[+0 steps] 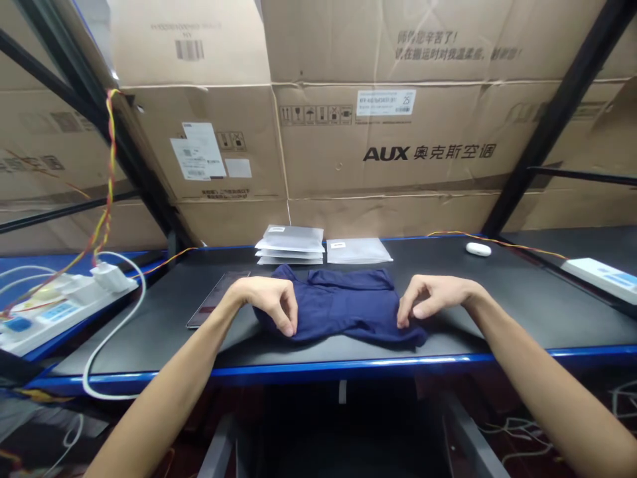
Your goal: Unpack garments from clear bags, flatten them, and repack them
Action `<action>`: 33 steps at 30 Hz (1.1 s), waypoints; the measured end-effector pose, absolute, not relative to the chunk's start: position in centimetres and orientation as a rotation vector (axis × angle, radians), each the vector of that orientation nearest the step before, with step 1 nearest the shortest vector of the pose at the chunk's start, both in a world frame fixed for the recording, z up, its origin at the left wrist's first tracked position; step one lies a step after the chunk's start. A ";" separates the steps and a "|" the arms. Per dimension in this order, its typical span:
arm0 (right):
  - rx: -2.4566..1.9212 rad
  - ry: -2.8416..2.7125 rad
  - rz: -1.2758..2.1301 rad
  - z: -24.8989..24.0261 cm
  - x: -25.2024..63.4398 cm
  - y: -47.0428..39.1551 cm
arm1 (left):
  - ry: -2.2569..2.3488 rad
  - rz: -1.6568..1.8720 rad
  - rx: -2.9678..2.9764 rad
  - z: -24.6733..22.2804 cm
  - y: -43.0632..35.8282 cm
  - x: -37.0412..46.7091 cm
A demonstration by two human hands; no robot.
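A dark navy cloth garment [343,305] lies folded and a little wrinkled near the table's front edge. My left hand [273,302] is at its left side, with thumb and forefinger pinched together on the fabric. At the garment's right end, my right hand [438,297] has its fingers bent down onto the cloth and the thumb tucked close to them. The fabric between its fingertips is partly hidden. What kind of garment this is cannot be made out.
Behind the garment are a stack of frosted plastic packets [290,244] and a single packet [358,251]. A dark flat panel [212,302] lies left. A white case [478,249] sits back right. Power strips [64,302] with cables flank the table; cardboard [348,179] walls the back.
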State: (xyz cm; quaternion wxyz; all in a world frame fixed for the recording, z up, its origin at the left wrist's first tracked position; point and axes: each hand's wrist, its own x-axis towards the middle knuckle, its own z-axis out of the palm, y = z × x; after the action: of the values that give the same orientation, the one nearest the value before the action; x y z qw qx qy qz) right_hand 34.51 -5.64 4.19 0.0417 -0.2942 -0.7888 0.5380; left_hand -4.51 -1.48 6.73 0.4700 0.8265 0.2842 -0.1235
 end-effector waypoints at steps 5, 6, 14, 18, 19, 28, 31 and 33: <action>-1.132 -2.066 1.259 3.6 34.3 -5.1 | 0.806 0.057 2.049 5.9 -0.7 -4.2; -1.171 -2.033 1.111 3.5 34.3 -4.9 | 0.858 0.204 2.122 5.7 -0.5 -4.1; -1.212 -2.343 0.589 1.8 34.8 -3.5 | 0.894 0.505 2.674 3.3 1.0 -3.1; -1.230 -2.366 0.547 1.0 34.8 -3.0 | 0.966 0.431 2.610 2.7 1.3 -3.1; -1.232 -2.353 0.537 0.9 34.7 -3.0 | 0.984 0.430 2.587 2.7 1.3 -3.1; -1.306 -1.973 0.538 0.2 33.8 -1.6 | 1.070 0.727 2.405 1.6 2.4 -2.5; -1.438 -1.850 0.511 -0.4 33.3 -0.6 | 1.121 0.782 2.283 1.0 3.0 -1.9; -1.525 -1.838 0.444 -0.8 33.2 0.0 | 1.188 0.801 2.310 0.7 3.4 -1.5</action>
State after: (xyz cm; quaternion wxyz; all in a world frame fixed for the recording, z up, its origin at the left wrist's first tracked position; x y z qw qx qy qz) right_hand 33.15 0.02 -0.80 0.3489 -0.5883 -0.7091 0.1712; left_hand -1.46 3.36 0.68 0.2104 0.8308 0.4272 0.2882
